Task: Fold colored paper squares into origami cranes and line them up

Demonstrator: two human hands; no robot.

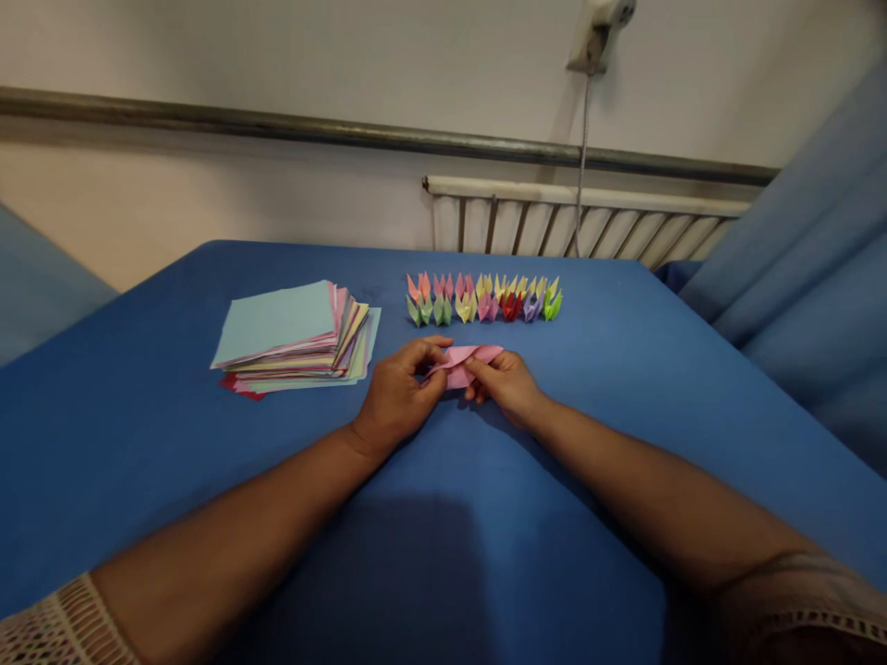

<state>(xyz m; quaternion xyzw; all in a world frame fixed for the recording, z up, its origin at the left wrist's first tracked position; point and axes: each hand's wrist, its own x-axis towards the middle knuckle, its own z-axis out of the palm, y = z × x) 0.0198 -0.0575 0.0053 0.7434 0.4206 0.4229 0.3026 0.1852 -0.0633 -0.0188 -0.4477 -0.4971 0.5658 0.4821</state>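
Note:
A partly folded sheet of pink origami paper (461, 374) is held between my two hands, just over the blue tabletop. My left hand (402, 383) pinches its left end, with the thumb low and the index finger along the top. On the right side, my right hand (509, 383) grips the paper, its thumb lying across the front face. The fingers behind the paper are partly hidden. Beyond the hands, folded paper cranes (487, 307) in several colours stand in two rows.
A thick stack of coloured paper sheets (277, 323) lies to the left, light blue on top. The blue-covered table (589, 573) ends near a wall with a radiator (540, 196) and a pipe (311, 127). Blue curtains (824, 240) hang at the right.

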